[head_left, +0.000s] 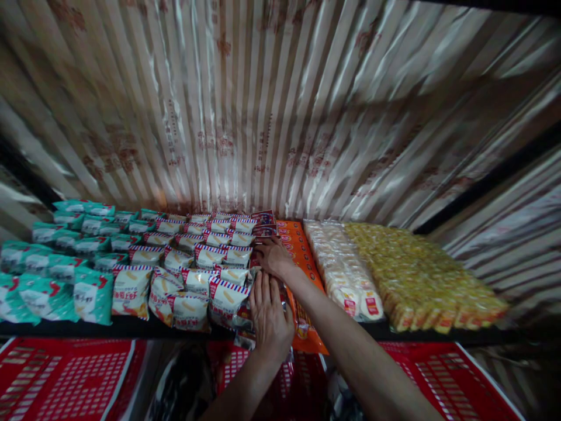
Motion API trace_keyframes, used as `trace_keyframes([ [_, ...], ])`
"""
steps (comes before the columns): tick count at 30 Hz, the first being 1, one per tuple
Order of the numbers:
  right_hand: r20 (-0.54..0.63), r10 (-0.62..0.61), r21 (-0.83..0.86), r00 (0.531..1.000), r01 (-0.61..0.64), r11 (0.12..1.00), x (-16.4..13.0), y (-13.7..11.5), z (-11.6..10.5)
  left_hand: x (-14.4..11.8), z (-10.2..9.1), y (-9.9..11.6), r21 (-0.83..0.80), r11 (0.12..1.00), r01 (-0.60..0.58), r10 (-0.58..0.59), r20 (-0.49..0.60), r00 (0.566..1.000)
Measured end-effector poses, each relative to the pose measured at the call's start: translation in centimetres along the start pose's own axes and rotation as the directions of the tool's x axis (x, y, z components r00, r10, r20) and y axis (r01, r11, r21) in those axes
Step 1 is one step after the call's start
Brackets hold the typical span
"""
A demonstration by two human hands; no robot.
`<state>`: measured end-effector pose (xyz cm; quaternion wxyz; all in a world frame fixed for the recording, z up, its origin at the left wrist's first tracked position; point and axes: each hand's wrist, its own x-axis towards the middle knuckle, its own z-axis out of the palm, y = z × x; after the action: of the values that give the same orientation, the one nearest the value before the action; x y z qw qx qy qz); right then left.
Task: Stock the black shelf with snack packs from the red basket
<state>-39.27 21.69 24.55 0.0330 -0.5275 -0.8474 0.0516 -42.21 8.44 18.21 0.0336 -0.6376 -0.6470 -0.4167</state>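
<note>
My left hand (270, 318) lies flat, palm down, over a narrow row of dark red packets (265, 218), its fingers stretched toward the back of the shelf. Farther back, my right hand (275, 257) rests on the same row with its fingers extended to the left. Both palms and whatever lies beneath them are hidden. Close on the left stand white snack bags (228, 301) with red and blue striped tops. Orange packets (302, 257) lie flat along the right side of my hands, partly under my right forearm.
Teal snack bags (93, 295) fill the shelf's left end. To the right are clear-wrapped white round snacks (346, 275) and yellow-wrapped ones (421, 269). Red plastic baskets (65, 374) sit below the dark shelf edge (175, 332). A striped sheet (245, 105) hangs behind.
</note>
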Motion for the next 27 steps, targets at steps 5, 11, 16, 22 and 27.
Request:
trace_keyframes([
  [5, -0.017, 0.069, 0.003, 0.997, -0.069, 0.998, -0.2, -0.6, -0.5, 0.3, -0.4, 0.1, -0.042, 0.998, 0.049, -0.046, 0.067, 0.997],
  [11, -0.041, 0.025, -0.042, 0.999, -0.026, 0.999, 0.1, -1.0, -0.6, 0.0, -1.2, -0.2, -0.073, 0.997, 0.032, -0.027, 0.077, 0.997],
  [16, -0.029, 0.001, 0.010, 1.000, -0.001, 1.000, 0.1, -0.7, -0.6, -0.5, -1.2, -0.4, -0.062, 0.998, -0.018, 0.020, 0.039, 0.999],
  [22, -0.050, -0.050, 0.014, 0.997, 0.051, 0.999, -0.4, -0.2, -0.8, -0.6, -1.5, -0.4, -0.028, 1.000, -0.013, 0.015, 0.059, 0.998],
  [27, -0.075, -0.032, -0.016, 0.997, 0.031, 0.999, -0.7, -0.7, -0.9, -0.8, -1.4, -0.5, -0.033, 0.999, -0.002, 0.004, 0.048, 0.999],
])
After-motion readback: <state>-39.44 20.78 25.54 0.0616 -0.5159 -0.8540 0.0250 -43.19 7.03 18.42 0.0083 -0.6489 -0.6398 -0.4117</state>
